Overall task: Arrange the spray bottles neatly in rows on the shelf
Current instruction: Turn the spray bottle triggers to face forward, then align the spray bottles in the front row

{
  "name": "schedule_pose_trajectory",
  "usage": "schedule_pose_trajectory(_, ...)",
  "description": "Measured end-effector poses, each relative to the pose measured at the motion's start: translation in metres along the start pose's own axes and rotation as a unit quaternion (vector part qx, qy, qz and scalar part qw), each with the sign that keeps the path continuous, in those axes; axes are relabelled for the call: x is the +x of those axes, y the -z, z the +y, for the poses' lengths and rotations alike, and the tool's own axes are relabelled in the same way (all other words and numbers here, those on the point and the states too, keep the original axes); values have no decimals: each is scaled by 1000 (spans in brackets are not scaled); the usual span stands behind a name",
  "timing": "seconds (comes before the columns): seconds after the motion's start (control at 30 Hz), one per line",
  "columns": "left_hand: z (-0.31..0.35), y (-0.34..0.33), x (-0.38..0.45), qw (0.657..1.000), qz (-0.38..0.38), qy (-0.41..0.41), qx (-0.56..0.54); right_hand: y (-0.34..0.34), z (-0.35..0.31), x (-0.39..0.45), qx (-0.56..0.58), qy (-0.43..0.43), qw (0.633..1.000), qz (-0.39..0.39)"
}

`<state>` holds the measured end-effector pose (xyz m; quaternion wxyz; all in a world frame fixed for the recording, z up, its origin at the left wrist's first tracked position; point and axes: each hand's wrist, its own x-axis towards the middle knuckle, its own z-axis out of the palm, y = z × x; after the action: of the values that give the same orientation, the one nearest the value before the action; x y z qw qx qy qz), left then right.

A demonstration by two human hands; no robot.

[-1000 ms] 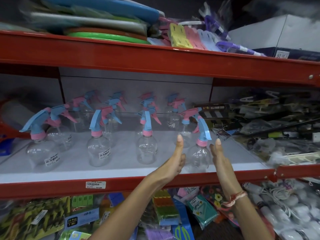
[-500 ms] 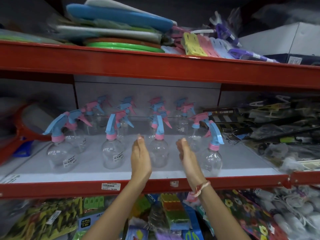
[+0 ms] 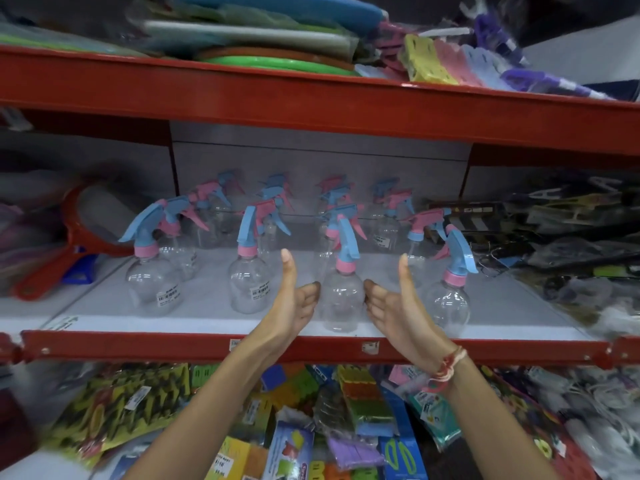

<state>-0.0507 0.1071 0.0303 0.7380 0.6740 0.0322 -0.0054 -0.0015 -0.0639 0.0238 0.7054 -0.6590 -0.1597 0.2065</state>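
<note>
Both hands have slid left from the end bottle [image 3: 447, 299] at the shelf's [image 3: 194, 315] right front to the third bottle [image 3: 341, 299], which stands upright at the front edge near its middle. Left hand [image 3: 292, 308] and right hand [image 3: 391, 306] flank it, palms facing, thumbs up, fingers curled loosely with tips touching or nearly touching the clear body; real grip, cannot tell. Two more bottles [image 3: 250, 284] stand along the front edge toward the left, others in rows behind toward the back edge.
</note>
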Motion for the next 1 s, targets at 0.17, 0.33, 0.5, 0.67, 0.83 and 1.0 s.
schedule_pose_trajectory(0.17,6,1,-6,1000,-31,-1,-5,6,-4,-7,8,1,1000,0)
schedule_pose_trajectory(0.33,3,13,-15,999,-38,4,11,-10,-1,-16,8,2,1000,10)
schedule_pose_trajectory(0.5,-9,21,-16,998,17,-43,52,-26,16,-26,-108,139,968,180)
schedule_pose_trajectory(0.67,-19,38,-19,975,155,-156,34,-51,23,-31,-79,250,933,248)
schedule_pose_trajectory(0.83,-20,80,-25,953,239,-185,1,-95,26,-22,-95,315,903,277)
schedule_pose_trajectory(1.0,-14,107,-22,942,285,-175,21,-136,27,11,-83,235,959,132)
